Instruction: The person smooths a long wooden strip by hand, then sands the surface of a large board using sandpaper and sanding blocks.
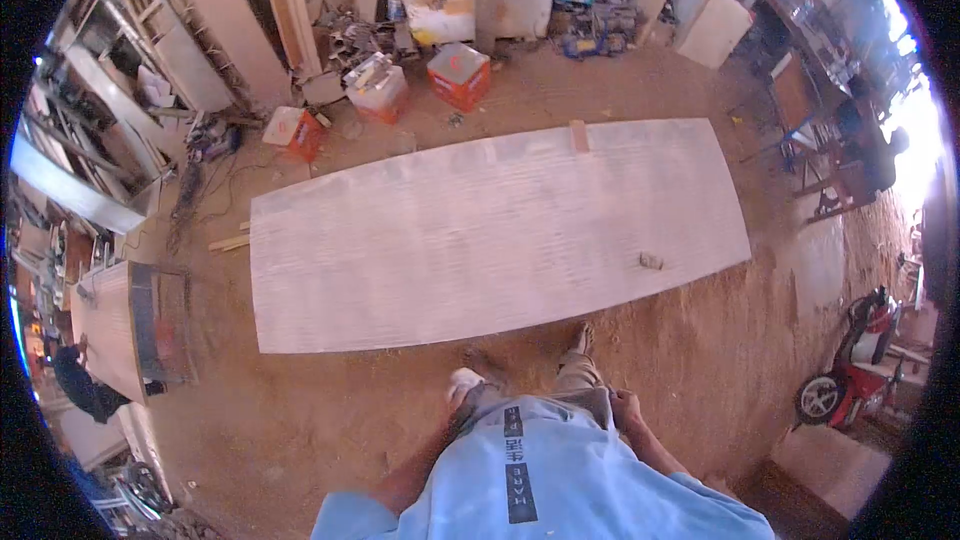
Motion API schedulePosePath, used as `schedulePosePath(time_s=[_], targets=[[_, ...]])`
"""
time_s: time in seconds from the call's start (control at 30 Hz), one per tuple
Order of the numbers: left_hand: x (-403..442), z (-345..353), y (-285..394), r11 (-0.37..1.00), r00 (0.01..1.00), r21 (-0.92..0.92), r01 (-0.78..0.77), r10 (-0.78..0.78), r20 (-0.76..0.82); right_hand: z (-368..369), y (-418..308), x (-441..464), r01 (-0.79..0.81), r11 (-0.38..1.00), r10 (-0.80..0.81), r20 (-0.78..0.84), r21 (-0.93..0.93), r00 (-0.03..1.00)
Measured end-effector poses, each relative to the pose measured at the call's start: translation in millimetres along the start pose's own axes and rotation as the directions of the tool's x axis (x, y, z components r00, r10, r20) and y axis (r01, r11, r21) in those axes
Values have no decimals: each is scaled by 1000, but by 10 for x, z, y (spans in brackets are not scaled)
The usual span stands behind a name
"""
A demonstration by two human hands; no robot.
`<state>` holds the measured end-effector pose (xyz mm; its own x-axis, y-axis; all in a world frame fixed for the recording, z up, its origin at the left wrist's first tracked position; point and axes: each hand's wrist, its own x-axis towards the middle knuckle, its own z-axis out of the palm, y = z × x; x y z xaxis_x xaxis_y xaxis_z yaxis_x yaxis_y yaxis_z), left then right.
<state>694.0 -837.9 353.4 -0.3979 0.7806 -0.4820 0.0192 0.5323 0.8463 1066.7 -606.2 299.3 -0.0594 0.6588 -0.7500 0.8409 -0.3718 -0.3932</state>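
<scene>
My right hand (625, 408) hangs at my hip beside the trousers, its fingers curled in; whether it holds anything is hidden. On the other side my left hand (455, 426) is down against the trouser leg, and its fingers do not show. In front of my feet lies a large pale wooden panel (480, 240), apart from both hands. A small wrapped-looking block (651, 261) rests on it near the close right edge. A short strip of brown wood (579, 136) lies across its far edge.
Orange-and-white boxes (459, 76) stand beyond the panel. Thin wood strips (230, 242) lie by its left end. At left, another person (90, 385) touches a panel-topped table (105, 330). A red motorcycle (850, 380) is at right, and boards (190, 60) lean at back left.
</scene>
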Motion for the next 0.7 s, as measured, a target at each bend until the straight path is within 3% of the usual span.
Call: schedulePosePath(time_s=[0.07,0.1,0.13,0.2,0.23,0.3,0.37,0.4,0.47,0.53,0.57,0.63,0.67,0.7], targets=[[-85,65,-148,995,995,85,-55,62,-78,-179,-622,-470,21,992,-31,-81,-128,996],[-97,101,-104,991,989,114,-66,80,-123,-285,-973,-612,-49,988,39,-68,-149,997],[-66,195,-57,988,983,136,-69,91,-162,-277,-791,-421,-62,988,53,-70,-141,996],[-9,355,187,990,983,-22,140,-141,-115,-256,-330,-128,55,978,-65,-43,-203,997],[83,519,315,949,942,-9,316,-315,-118,-403,-358,-104,280,959,-281,-33,-36,959],[270,836,272,866,861,13,500,-495,-120,-534,-84,253,247,960,-248,14,-133,969],[486,1111,61,935,896,74,347,-307,-319,-716,10,477,207,918,-173,129,-338,976],[625,1180,-8,923,893,91,373,-330,-307,-836,-61,564,184,926,-143,145,-330,979],[1186,1304,80,887,877,-82,454,-462,-134,-994,-73,818,69,988,-52,121,-139,991],[1769,1390,212,912,905,-55,407,-410,-111,-813,220,1220,22,1000,-23,90,4,996],[2100,1433,-5,966,960,-63,249,-255,-113,-720,315,1337,-17,1000,15,112,12,994],[2879,1458,249,848,884,251,467,-454,-110,-410,427,1561,112,986,-114,6,126,993],[3206,1374,107,832,947,474,289,-320,-17,-242,415,1647,64,988,-68,26,140,997],[3538,1412,-592,854,981,484,190,-149,-123,-79,380,1694,42,993,-43,6,110,999]])
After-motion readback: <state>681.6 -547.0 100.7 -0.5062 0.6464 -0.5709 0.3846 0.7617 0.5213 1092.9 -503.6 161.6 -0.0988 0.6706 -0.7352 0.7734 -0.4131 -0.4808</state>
